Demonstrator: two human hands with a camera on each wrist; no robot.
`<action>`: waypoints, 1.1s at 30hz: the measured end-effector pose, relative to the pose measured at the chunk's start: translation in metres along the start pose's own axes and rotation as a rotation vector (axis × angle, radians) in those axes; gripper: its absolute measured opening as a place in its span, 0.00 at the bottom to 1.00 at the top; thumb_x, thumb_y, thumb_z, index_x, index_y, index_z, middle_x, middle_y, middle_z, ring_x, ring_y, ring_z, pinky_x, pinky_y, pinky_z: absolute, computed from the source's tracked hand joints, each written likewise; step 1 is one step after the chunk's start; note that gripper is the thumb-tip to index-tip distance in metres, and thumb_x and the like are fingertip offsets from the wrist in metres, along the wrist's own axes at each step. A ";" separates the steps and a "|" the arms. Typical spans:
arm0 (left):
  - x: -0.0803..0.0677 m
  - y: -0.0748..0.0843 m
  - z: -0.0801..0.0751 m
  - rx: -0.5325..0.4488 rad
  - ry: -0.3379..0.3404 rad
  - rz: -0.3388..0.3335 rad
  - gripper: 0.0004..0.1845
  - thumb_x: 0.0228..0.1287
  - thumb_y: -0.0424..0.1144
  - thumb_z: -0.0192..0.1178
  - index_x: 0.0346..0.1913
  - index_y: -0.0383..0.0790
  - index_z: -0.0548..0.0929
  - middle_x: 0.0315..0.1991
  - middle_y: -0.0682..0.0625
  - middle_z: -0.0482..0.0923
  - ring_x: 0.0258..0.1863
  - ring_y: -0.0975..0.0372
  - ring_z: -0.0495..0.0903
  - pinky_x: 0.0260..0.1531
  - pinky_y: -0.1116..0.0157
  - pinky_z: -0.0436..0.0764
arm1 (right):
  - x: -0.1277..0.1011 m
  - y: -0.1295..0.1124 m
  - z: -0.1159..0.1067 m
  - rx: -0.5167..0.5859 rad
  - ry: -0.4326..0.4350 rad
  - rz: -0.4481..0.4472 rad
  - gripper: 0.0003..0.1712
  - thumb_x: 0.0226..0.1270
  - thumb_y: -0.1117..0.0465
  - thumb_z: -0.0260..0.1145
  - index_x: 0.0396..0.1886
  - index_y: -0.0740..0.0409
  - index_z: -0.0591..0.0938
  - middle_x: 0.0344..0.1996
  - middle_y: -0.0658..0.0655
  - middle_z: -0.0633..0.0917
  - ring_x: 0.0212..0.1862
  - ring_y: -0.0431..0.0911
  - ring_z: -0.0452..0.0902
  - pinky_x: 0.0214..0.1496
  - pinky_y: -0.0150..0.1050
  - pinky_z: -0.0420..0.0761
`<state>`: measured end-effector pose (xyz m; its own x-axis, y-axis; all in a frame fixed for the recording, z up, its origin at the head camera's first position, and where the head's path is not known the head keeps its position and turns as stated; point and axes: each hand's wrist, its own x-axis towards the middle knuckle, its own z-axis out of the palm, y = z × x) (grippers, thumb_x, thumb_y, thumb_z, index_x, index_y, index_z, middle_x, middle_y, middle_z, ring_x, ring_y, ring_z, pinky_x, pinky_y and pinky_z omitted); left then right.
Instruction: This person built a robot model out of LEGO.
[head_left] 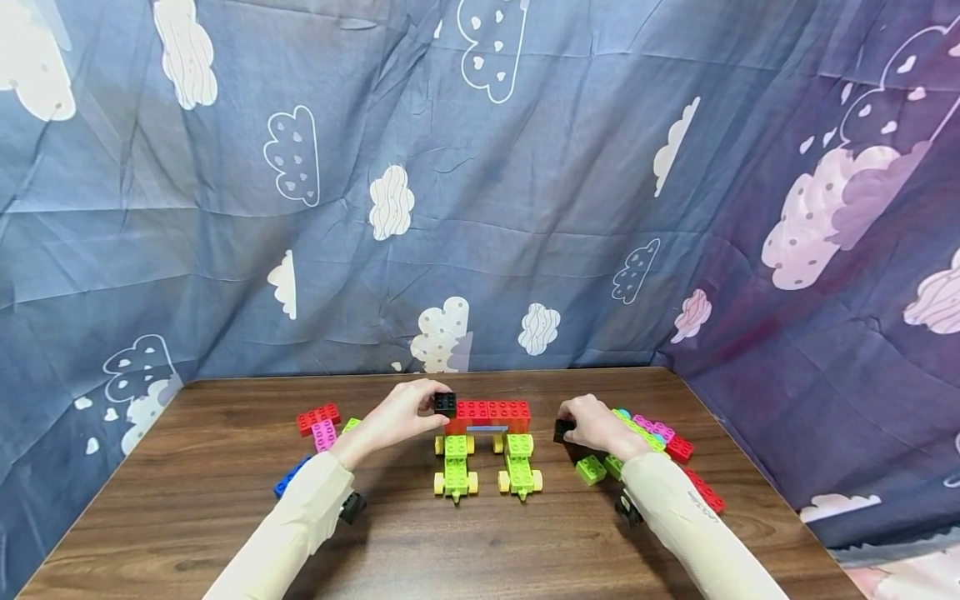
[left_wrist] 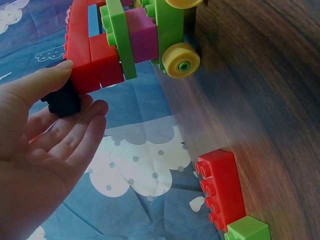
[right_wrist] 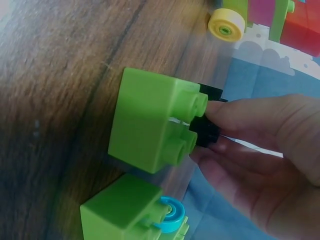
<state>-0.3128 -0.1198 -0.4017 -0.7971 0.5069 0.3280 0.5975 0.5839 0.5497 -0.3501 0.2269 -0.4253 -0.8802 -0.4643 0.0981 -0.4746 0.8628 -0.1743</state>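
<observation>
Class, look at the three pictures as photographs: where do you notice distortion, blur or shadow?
Head view: wide-angle, the table edges splay outward and soft shadows lie under both sleeves. Left wrist view: the left hand is large and slightly soft. Right wrist view: the wood is blurred, the green brick fairly sharp.

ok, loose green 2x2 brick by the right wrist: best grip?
Pinch the green brick across two opposite flat side walls, coming from above. In the head view it sits flat on the table with open wood in front and to its left; the right hand is just behind it.
</observation>
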 end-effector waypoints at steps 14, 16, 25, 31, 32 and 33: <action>0.000 -0.002 0.001 0.002 0.003 -0.005 0.18 0.62 0.36 0.68 0.53 0.37 0.81 0.47 0.45 0.84 0.41 0.60 0.82 0.42 0.61 0.84 | -0.001 0.003 -0.010 0.000 0.064 -0.042 0.13 0.51 0.67 0.76 0.37 0.64 0.86 0.30 0.58 0.86 0.33 0.46 0.79 0.36 0.42 0.80; 0.000 -0.002 0.001 -0.001 0.005 -0.007 0.18 0.62 0.36 0.68 0.54 0.37 0.81 0.48 0.44 0.84 0.42 0.60 0.82 0.43 0.61 0.85 | -0.001 0.001 -0.014 0.000 0.077 -0.058 0.12 0.50 0.68 0.75 0.37 0.64 0.85 0.29 0.57 0.86 0.32 0.46 0.78 0.34 0.40 0.79; -0.001 -0.001 0.001 0.004 0.005 -0.011 0.18 0.62 0.36 0.68 0.55 0.37 0.81 0.49 0.45 0.83 0.43 0.61 0.82 0.43 0.67 0.83 | -0.006 -0.011 -0.031 0.019 0.156 -0.149 0.11 0.49 0.70 0.74 0.35 0.65 0.84 0.25 0.56 0.83 0.27 0.41 0.72 0.31 0.33 0.72; 0.000 -0.001 0.001 0.015 0.004 -0.004 0.19 0.62 0.36 0.68 0.54 0.37 0.81 0.47 0.45 0.84 0.41 0.61 0.82 0.41 0.68 0.82 | -0.008 -0.020 -0.042 0.031 0.173 -0.183 0.12 0.51 0.70 0.73 0.37 0.65 0.84 0.28 0.57 0.85 0.30 0.47 0.77 0.32 0.35 0.74; 0.000 -0.001 0.001 0.015 0.004 -0.003 0.19 0.62 0.36 0.68 0.54 0.37 0.81 0.47 0.45 0.84 0.41 0.61 0.82 0.42 0.67 0.83 | -0.009 -0.021 -0.044 0.030 0.175 -0.190 0.12 0.51 0.70 0.73 0.38 0.65 0.84 0.29 0.57 0.85 0.30 0.47 0.77 0.33 0.35 0.74; 0.000 -0.001 0.001 0.016 0.005 -0.002 0.18 0.62 0.36 0.68 0.54 0.37 0.81 0.47 0.45 0.84 0.41 0.61 0.82 0.42 0.67 0.83 | -0.009 -0.022 -0.046 0.028 0.177 -0.196 0.12 0.51 0.70 0.73 0.38 0.65 0.84 0.29 0.56 0.85 0.30 0.47 0.77 0.33 0.35 0.74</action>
<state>-0.3131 -0.1195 -0.4032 -0.7988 0.5028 0.3303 0.5970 0.5951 0.5380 -0.3317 0.2207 -0.3775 -0.7583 -0.5778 0.3020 -0.6381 0.7526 -0.1623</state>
